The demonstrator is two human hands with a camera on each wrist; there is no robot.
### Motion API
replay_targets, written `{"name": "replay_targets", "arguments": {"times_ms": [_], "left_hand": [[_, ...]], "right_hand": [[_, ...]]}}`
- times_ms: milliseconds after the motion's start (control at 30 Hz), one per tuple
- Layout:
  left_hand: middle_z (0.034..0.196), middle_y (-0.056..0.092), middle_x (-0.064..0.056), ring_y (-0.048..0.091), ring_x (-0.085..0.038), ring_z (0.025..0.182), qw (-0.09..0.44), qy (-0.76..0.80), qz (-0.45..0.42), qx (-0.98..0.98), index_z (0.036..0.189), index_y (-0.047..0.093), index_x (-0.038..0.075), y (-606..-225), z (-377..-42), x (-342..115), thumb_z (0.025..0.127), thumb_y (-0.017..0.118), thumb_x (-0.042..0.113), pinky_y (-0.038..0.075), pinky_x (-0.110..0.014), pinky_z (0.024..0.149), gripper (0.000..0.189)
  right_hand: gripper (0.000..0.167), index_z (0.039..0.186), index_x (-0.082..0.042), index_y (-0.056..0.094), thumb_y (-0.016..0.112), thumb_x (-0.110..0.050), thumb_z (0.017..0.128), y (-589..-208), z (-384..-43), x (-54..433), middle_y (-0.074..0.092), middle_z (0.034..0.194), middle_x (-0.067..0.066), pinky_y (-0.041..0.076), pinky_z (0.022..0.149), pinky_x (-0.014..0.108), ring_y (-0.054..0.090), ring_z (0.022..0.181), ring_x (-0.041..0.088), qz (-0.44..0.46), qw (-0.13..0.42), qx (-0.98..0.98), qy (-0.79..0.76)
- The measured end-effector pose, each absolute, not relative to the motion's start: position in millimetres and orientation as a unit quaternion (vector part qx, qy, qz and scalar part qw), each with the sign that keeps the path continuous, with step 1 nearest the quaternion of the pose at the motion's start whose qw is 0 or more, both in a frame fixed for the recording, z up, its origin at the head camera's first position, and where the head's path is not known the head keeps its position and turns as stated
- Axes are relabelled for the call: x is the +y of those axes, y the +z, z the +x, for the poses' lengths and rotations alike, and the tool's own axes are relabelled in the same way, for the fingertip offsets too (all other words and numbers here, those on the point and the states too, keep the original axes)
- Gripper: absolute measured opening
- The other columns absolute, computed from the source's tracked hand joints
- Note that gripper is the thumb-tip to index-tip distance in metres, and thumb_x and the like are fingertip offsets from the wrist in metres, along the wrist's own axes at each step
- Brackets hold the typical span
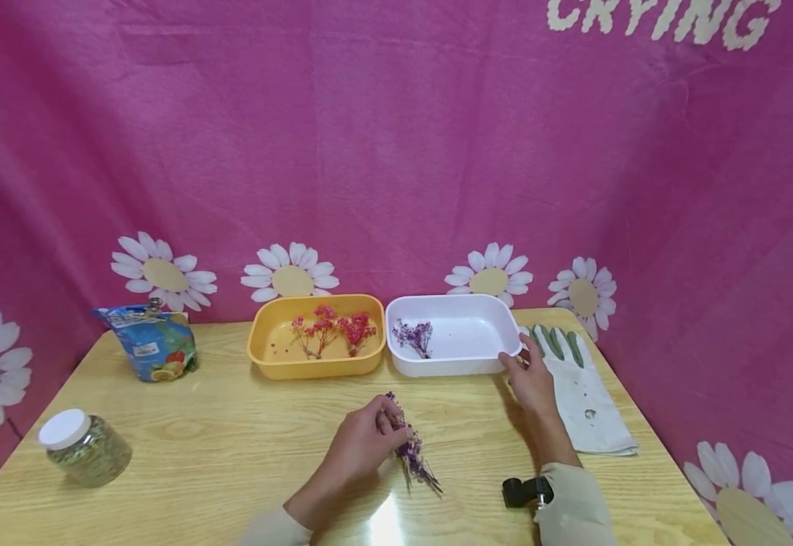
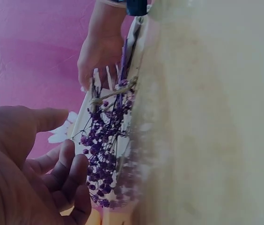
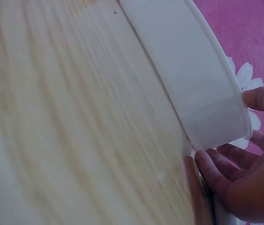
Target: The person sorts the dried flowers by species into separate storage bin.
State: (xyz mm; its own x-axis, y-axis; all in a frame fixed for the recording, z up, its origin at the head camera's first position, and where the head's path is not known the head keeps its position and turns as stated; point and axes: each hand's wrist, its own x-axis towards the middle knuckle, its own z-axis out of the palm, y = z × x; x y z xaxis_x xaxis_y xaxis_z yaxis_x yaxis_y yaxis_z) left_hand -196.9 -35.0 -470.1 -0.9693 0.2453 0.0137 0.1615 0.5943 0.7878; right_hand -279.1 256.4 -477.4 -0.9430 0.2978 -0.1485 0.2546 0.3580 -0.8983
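A bunch of dried purple flowers [image 1: 412, 453], its stems tied with twine [image 2: 115, 93], lies in front of the trays. My left hand [image 1: 367, 441] is right at the bunch, partly covering it in the head view. In the left wrist view the thumb stands apart from the loosely bent fingers, with the flowers [image 2: 101, 161] just past the fingertips. My right hand [image 1: 531, 379] grips the near right corner of a white plastic tray [image 1: 454, 367], thumb at the rim [image 3: 245, 110] and fingers against the lower wall. Inside that tray, at its left, sits a smaller purple sprig [image 1: 415, 337].
Left of the white tray stands a yellow tray [image 1: 318, 369] with red dried flower sprigs [image 1: 328, 330]. A blue pouch [image 1: 152, 345] and a white-lidded jar [image 1: 89, 451] are at the left. Green-and-white cloth [image 1: 581, 394] lies right. A pink curtain [image 1: 369, 152] hangs behind.
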Motion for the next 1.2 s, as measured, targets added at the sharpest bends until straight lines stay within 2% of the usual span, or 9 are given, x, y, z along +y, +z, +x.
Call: {"name": "replay_targets", "arguments": {"times_ms": [233,400,667,967,1200], "left_hand": [[0.070,0.054,0.010,0.048,-0.007,0.059,0.059,0.391,0.119,0.911,0.101,0.060,0.022,-473,-190,-32,0.075,0.079,0.044,0.038,-0.023,0.055,0.039],[0.072,0.055,0.010,0.047,-0.005,0.061,0.046,0.364,0.128,0.922,0.101,0.061,0.022,-472,-188,-33,0.071,0.083,0.035,0.037,-0.023,0.054,0.039],[0.076,0.057,0.008,0.047,-0.007,0.063,0.044,0.337,0.137,0.930,0.102,0.062,0.021,-473,-194,-49,0.073,0.079,0.024,0.037,-0.023,0.057,0.034],[0.072,0.058,0.014,0.049,-0.004,0.059,0.069,0.330,0.142,0.931,0.107,0.060,0.018,-473,-193,-59,0.073,0.081,0.025,0.038,-0.023,0.059,0.041],[0.067,0.064,0.016,0.054,-0.003,0.052,0.076,0.341,0.139,0.927,0.109,0.060,0.014,-473,-192,-61,0.076,0.075,0.015,0.041,-0.023,0.059,0.036]], "right_hand": [[0.068,0.156,-0.024,0.015,0.050,-0.036,0.099,-477,-279,257,0.028,0.157,0.019,0.044,0.106,0.049,0.037,0.140,0.037,-0.165,0.022,-0.826,0.538],[0.069,0.156,-0.024,0.014,0.051,-0.037,0.099,-476,-279,257,0.029,0.157,0.018,0.044,0.106,0.048,0.038,0.140,0.036,-0.162,0.022,-0.826,0.540],[0.067,0.155,-0.023,0.018,0.052,-0.034,0.098,-476,-280,257,0.034,0.154,0.019,0.047,0.099,0.041,0.046,0.132,0.033,-0.151,0.035,-0.833,0.532],[0.068,0.156,-0.024,0.014,0.050,-0.034,0.099,-477,-280,258,0.028,0.157,0.018,0.042,0.107,0.049,0.036,0.140,0.036,-0.163,0.022,-0.820,0.548],[0.068,0.156,-0.025,0.013,0.050,-0.035,0.099,-478,-280,257,0.027,0.158,0.018,0.042,0.107,0.049,0.035,0.141,0.037,-0.166,0.018,-0.821,0.546]]}}
